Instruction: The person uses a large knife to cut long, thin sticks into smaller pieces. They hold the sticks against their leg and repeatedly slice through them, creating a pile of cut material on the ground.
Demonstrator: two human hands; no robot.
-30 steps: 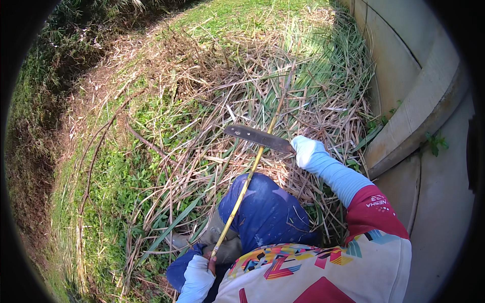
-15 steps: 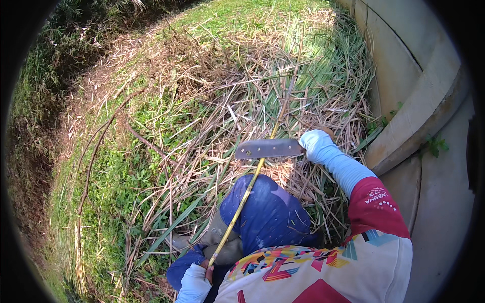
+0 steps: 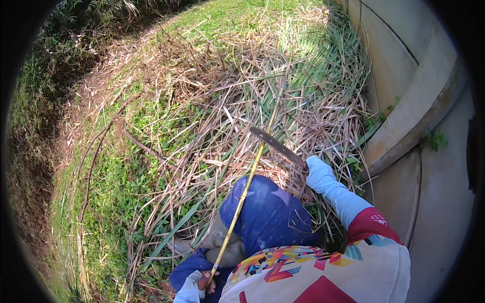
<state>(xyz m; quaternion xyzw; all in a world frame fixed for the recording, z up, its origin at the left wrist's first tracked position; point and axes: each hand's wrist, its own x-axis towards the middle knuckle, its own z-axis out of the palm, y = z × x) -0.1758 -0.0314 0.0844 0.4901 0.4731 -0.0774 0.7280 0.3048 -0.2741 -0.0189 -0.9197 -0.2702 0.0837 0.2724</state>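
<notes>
My left hand (image 3: 206, 283) is closed round the lower end of a long, thin yellow cane stalk (image 3: 240, 206). The stalk slants up past my bent knee in blue trousers (image 3: 268, 209) and runs off into the cut leaves. A broad-bladed knife (image 3: 279, 146) with holes along its blade is in my right hand (image 3: 314, 169), whose fingers are mostly hidden by a pale blue sleeve. The blade lies across the stalk beyond my knee, its tip just left of the stalk; whether it touches cannot be told.
Dry and green cut leaves (image 3: 318, 121) cover the ground ahead. A concrete wall with a slanted buttress (image 3: 419, 118) stands close on my right. A bare brown branch (image 3: 93, 166) lies on the grass to the left, with dark bushes (image 3: 55, 60) beyond.
The knife has turned from flat across the stalk to a tilt, tip farther away and edge-on. My right hand has moved slightly nearer; my left hand still holds the stalk.
</notes>
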